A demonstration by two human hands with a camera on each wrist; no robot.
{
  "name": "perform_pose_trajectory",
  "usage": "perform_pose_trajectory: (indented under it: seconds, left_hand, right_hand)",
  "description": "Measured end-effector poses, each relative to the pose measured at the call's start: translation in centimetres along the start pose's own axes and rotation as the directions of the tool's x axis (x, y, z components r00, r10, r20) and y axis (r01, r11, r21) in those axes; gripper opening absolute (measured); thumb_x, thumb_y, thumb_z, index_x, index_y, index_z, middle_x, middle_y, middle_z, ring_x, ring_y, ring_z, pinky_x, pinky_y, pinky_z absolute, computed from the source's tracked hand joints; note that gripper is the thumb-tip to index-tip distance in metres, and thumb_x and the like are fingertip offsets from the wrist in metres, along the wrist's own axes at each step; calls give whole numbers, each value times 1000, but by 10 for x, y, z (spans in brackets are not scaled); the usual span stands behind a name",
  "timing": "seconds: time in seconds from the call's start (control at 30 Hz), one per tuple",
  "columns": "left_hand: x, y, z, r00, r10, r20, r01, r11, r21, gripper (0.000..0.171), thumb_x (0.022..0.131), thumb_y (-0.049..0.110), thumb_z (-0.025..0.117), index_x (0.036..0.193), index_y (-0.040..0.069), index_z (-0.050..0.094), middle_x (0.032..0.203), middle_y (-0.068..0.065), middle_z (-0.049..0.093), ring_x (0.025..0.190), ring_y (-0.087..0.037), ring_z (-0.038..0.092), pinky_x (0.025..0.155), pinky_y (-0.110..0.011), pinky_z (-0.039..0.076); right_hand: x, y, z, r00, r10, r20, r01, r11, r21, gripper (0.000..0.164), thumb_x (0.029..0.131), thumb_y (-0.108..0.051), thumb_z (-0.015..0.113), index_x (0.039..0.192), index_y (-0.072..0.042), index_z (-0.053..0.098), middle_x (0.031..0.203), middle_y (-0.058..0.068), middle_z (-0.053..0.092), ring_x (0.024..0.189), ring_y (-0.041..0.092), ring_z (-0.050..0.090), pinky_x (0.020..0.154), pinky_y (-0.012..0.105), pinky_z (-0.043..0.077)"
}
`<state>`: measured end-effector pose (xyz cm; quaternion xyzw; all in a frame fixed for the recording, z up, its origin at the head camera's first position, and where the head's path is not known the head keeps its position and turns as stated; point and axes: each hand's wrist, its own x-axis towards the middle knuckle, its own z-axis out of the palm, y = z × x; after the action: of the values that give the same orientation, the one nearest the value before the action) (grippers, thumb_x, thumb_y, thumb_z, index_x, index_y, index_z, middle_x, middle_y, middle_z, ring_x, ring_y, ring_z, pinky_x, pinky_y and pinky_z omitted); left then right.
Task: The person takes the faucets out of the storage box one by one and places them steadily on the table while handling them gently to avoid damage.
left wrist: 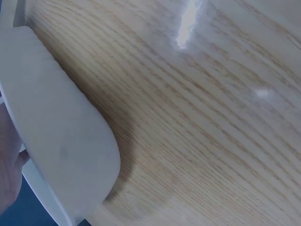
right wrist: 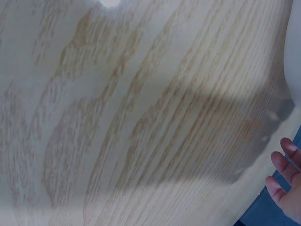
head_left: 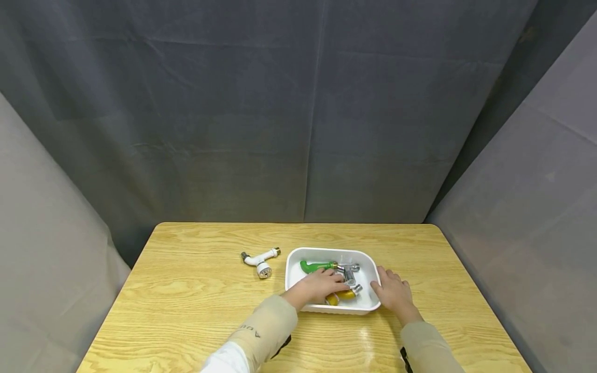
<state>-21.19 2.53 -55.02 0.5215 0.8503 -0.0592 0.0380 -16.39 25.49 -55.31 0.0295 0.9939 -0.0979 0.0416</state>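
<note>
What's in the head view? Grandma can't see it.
A person's left hand is in a white tray holding green, yellow and silver tap-like pieces. The right hand is at its right edge; a white piece lies left, on the table.

a short row of dark letters [head_left: 249,330] stands on the beige part of the left sleeve [head_left: 270,318], as the head view shows. the row is small, blurred and set at a slant along the forearm, so the word cannot be read for certain; one end letter looks like an "a".
</note>
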Motion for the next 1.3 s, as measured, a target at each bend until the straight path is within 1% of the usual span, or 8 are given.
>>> perform_pose_trajectory:
  seconds: [0.23, 0.37, 0.5, 0.63, 0.73, 0.9, 1.03, 1.3]
  left_hand:
    - [-1, -5, 1, 998, -15, -62, 9, 995, -103, 70, 78, 46, 64, 140, 38, 32, 139, 9, 37, 129, -15, 31, 106, -38, 28]
    - [-1, -9, 2, 995, -15, -102, 7, 997, -81, 72, 77, 52, 64, 140, 37, 32, 138, 8, 38, 128, -15, 32, 105, -38, 30]
    - [-4, -14, 0, 987, -37, -157, 29, 998, -50, 76, 72, 55, 66, 139, 35, 34, 132, 9, 41, 121, -14, 35, 101, -37, 33]
    - [-9, -19, -4, 979, -86, -185, 78, 996, -52, 79, 69, 54, 69, 138, 35, 36, 126, 9, 42, 117, -13, 37, 99, -39, 34]
    - [-13, -23, -8, 974, -130, -188, 121, 991, -56, 79, 68, 52, 68, 138, 34, 36, 126, 7, 42, 116, -15, 38, 98, -40, 34]
    - [-21, -34, -12, 957, -176, -232, 173, 984, -34, 79, 66, 55, 63, 137, 32, 37, 127, 4, 43, 113, -16, 39, 96, -41, 33]
    - [-27, -43, -14, 935, -224, -276, 219, 974, -51, 80, 65, 56, 62, 137, 31, 38, 127, 3, 43, 111, -16, 39, 96, -42, 32]
    - [-46, -59, -19, 900, -320, -297, 310, 947, -81, 81, 67, 58, 60, 139, 30, 36, 131, 0, 42, 116, -18, 38, 99, -43, 29]
  right_hand:
    - [2, 1, 1, 1000, -2, -4, 2, 1000, -10, 53, 92, -35, 40, 133, -2, 35, 124, 27, 46, 113, 46, 42, 89, 65, 31]
    - [3, 2, 3, 1000, 2, -5, -2, 1000, -8, 52, 92, -35, 40, 132, -3, 36, 123, 27, 47, 113, 45, 43, 88, 65, 31]
    - [4, 3, 4, 1000, 12, -3, -12, 1000, -2, 52, 91, -35, 40, 132, -3, 36, 122, 26, 47, 113, 45, 43, 88, 65, 31]
    - [3, 4, 5, 1000, 10, -9, -10, 1000, 0, 51, 91, -35, 40, 132, -4, 37, 121, 25, 48, 112, 44, 43, 87, 65, 32]
    - [3, 4, 5, 1000, 8, -15, -8, 1000, 4, 51, 91, -34, 40, 131, -4, 36, 122, 26, 47, 112, 44, 43, 87, 65, 32]
    - [4, 5, 6, 1000, 14, -13, -14, 1000, 3, 51, 91, -34, 40, 132, -4, 35, 124, 27, 46, 113, 44, 42, 88, 65, 31]
    - [4, 6, 6, 1000, 17, -12, -17, 1000, -2, 52, 91, -35, 40, 132, -4, 35, 124, 26, 46, 113, 44, 42, 88, 64, 32]
    - [4, 7, 7, 1000, 18, -19, -18, 1000, 1, 50, 91, -35, 41, 131, -5, 37, 121, 24, 48, 111, 42, 44, 87, 63, 33]
